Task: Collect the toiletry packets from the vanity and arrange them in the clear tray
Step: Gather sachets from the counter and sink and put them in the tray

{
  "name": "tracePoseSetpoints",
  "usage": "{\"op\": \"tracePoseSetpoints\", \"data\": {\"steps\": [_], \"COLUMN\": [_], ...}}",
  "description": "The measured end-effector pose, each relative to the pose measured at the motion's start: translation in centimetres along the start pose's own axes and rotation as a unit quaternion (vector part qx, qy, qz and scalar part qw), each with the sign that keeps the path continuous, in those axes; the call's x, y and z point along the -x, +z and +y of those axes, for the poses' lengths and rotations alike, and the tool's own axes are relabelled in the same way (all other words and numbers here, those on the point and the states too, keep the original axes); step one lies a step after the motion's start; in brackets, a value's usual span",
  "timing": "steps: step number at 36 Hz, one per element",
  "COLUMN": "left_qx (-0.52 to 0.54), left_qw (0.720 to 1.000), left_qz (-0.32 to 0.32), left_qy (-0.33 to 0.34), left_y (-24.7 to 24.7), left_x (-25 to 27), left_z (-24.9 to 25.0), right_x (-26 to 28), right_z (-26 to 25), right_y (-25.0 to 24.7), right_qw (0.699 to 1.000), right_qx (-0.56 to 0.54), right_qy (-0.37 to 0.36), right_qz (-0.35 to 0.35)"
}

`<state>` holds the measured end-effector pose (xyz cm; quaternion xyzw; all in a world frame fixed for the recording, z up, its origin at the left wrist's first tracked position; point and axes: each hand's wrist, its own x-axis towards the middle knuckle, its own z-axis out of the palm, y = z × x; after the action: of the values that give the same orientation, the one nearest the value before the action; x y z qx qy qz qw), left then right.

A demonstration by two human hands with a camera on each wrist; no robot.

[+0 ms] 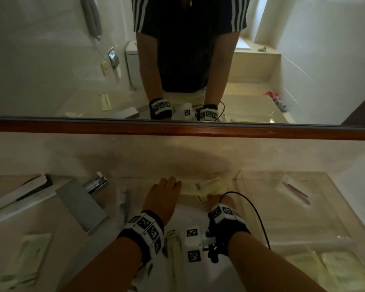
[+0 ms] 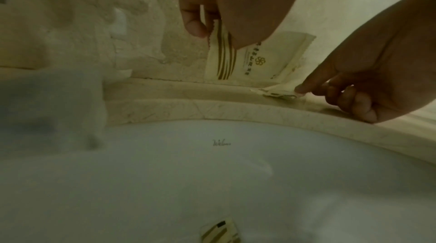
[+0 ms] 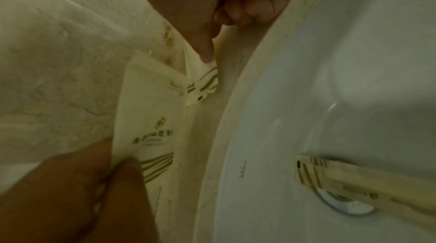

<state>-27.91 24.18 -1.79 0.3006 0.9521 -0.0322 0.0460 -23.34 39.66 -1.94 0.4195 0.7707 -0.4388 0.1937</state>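
A large cream packet with brown stripes (image 2: 250,58) (image 3: 151,116) lies on the marble ledge behind the sink (image 1: 207,184). My left hand (image 1: 162,194) (image 2: 207,28) pinches its striped end. Overlapping it to the right is a smaller striped packet (image 2: 276,93) (image 3: 202,83). My right hand (image 1: 214,198) (image 2: 299,90) (image 3: 207,56) pinches that packet's end with one extended fingertip, its other fingers curled. The clear tray (image 1: 268,218) stands to the right. It holds a packet with a pink item (image 1: 293,190) at the far end and cream packets (image 1: 335,268) at the near end.
Below both hands is the white sink (image 2: 235,172), with a long striped packet (image 3: 342,178) across its drain. A chrome faucet (image 1: 82,203) stands left of the basin. More packets (image 1: 27,256) lie on the left counter. A wood-framed mirror (image 1: 177,129) backs the vanity.
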Motion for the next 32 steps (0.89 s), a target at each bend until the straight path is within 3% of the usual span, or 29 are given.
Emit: {"op": "tracePoseSetpoints", "data": {"steps": [9, 13, 18, 21, 26, 32], "left_qx": [0.003, 0.020, 0.042, 0.039, 0.099, 0.130], "left_qw": [0.991, 0.987, 0.981, 0.973, 0.958, 0.961], "left_qz": [0.130, 0.158, 0.188, 0.223, 0.263, 0.216], "left_qy": [-0.009, -0.020, 0.015, 0.051, 0.057, 0.115], "left_y": [-0.5, -0.9, -2.2, -3.2, -4.1, -4.5], "left_x": [2.5, 3.8, 6.0, 7.2, 8.0, 8.2], "left_z": [0.0, -0.1, 1.5, 3.8, 9.7, 18.3], "right_x": [-0.6, -0.9, 4.1, 7.1, 8.9, 9.4], "right_z": [2.0, 2.8, 4.1, 5.7, 10.7, 18.0], "right_y": [-0.3, -0.2, -2.6, -5.0, -9.6, -15.2], "right_qw": [0.996, 0.995, 0.949, 0.927, 0.908, 0.895], "right_qx": [0.053, -0.082, -0.301, -0.349, -0.385, -0.406], "right_qy": [-0.068, -0.059, -0.091, -0.135, -0.140, -0.089], "right_qz": [0.024, 0.016, 0.035, 0.039, 0.089, 0.162]}}
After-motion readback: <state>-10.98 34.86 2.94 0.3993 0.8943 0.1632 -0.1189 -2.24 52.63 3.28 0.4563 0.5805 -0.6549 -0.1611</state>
